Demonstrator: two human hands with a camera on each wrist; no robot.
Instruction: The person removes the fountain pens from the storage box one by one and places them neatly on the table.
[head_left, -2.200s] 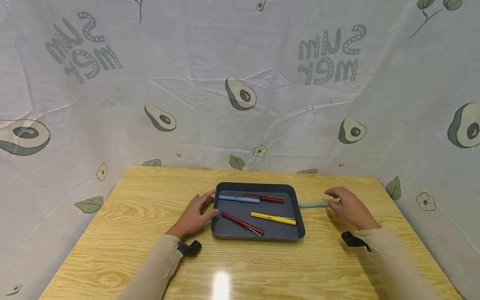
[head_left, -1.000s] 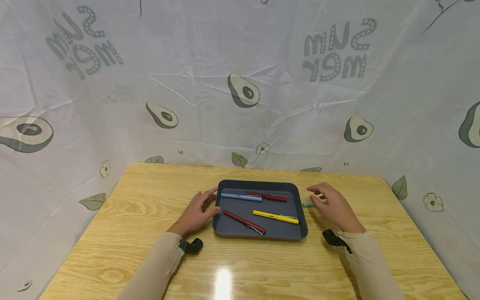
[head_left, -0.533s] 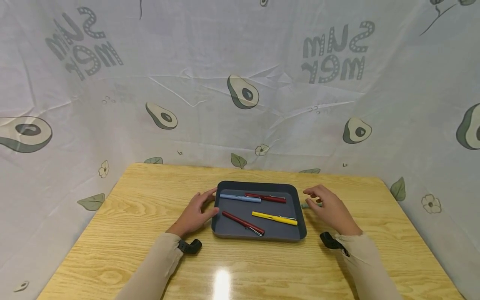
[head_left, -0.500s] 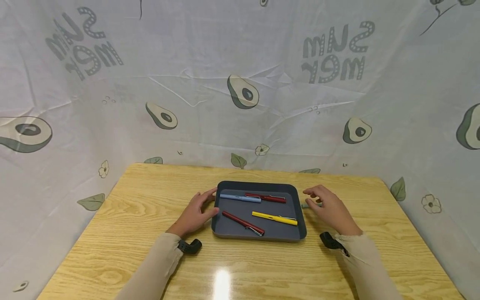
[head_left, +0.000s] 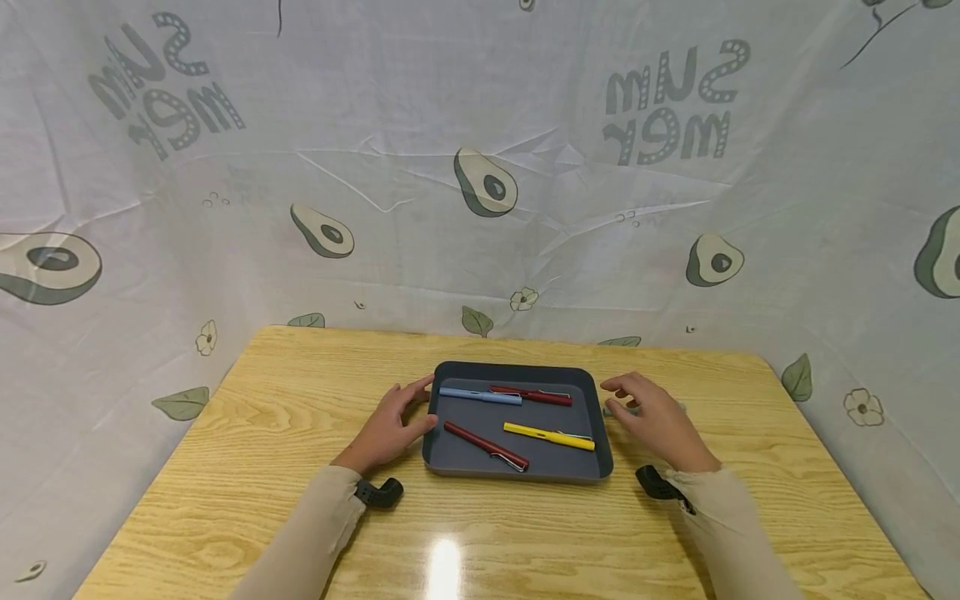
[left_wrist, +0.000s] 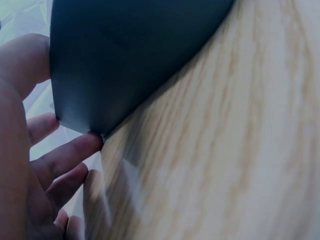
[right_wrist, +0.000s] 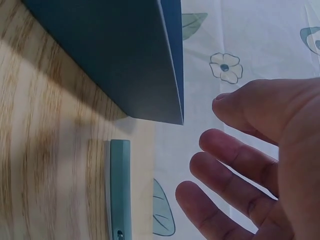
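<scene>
On the surface (head_left: 300, 367): green pen (right_wrist: 120, 185) is lying just right of the tray (head_left: 459, 456), partly hiding under a hand
Right hand (head_left: 654, 418): hovering over that pen, kinda loose and free
Left hand (head_left: 388, 427): touching the tray's left end, fingers spreading loosely
Inside the tray: blue pen (head_left: 480, 396), yellow pen (head_left: 549, 436), two red pens (head_left: 486, 447) are sitting

"What hides the green pen (right_wrist: 120, 187)?"
"The right hand (head_left: 656, 419) covers its middle in the head view; the right wrist view crops one end."
"The tray (left_wrist: 125, 55)?"
"Cropped along the top in both wrist views."
"The sleeves (head_left: 300, 533)?"
"Cut off at the head view's bottom."
</scene>
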